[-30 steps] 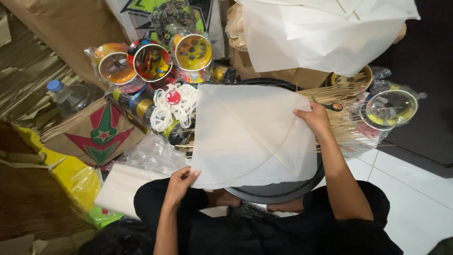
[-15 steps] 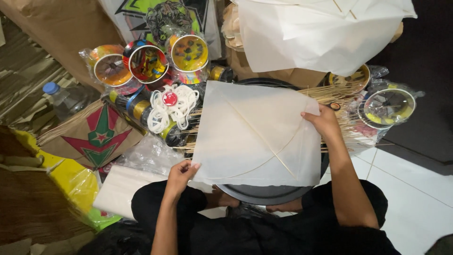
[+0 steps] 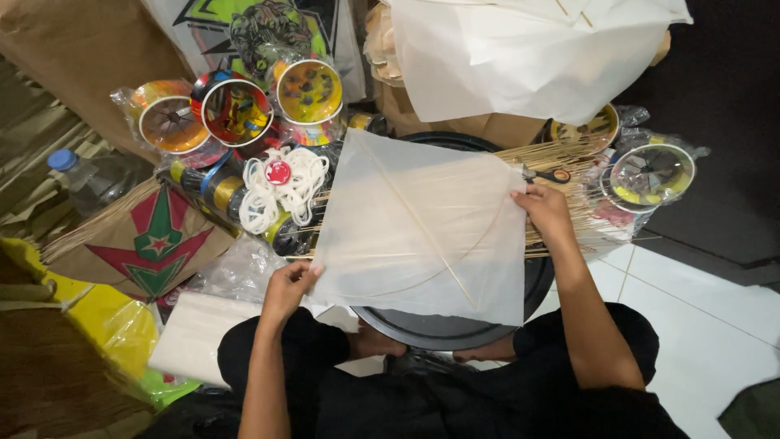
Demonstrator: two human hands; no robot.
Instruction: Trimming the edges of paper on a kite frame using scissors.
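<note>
2 hands, left [image 3: 286, 286] and right [image 3: 546, 210], pinch white paper kite [image 3: 422, 228] corners over black tray [image 3: 455, 329].

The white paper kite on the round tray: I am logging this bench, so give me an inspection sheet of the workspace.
Surface: round dark tray across the person's lap, over white floor tiles.
Job's things: white paper kite with thin crossed sticks, lying flat on the tray.
Clutter: bundle of thin bamboo sticks, scissors, coil of white string, colourful string spools, plastic bottle, stack of white paper.
Grippers: left hand pinches the kite's near left corner; right hand grips its right edge.
Cables: nothing seen.
Surroundings: cardboard boxes, white paper sheets on top, printed kite at left.
</note>
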